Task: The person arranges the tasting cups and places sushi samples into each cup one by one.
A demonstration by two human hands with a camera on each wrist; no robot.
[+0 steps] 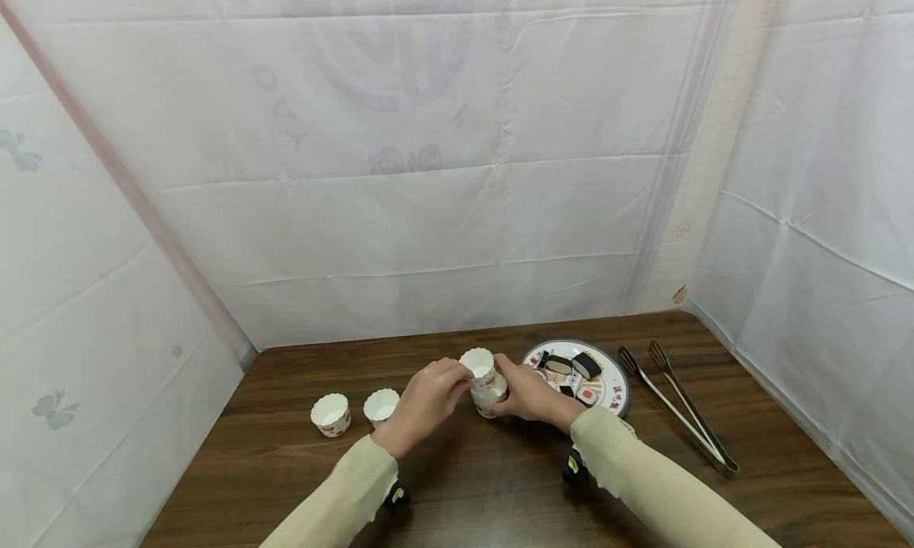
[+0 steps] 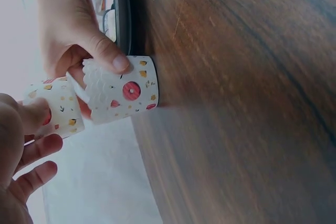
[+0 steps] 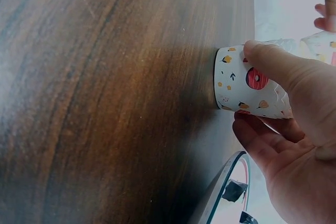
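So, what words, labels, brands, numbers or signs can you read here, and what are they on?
Nothing can be read with certainty.
Plate: red characters on the rim, too small and blurred to read.
Back sheet: pale purple lettering and a large round emblem, too faint to read.
Wrist pieces: a yellow-green mark, too small to make out.
Cups: colored pictures, no words visible.

The left hand (image 1: pixel 432 393) covered part of a cup (image 1: pixel 378 404), one of two nearest the left edge of the surface (image 1: pixel 286 461). The right hand (image 1: pixel 524 388) and wrist (image 1: pixel 566 411) hid the near left part of the plate (image 1: pixel 608 372). The surface's near edge lay below the head view; the plate's lettering (image 1: pixel 617 398) was too blurred to read.
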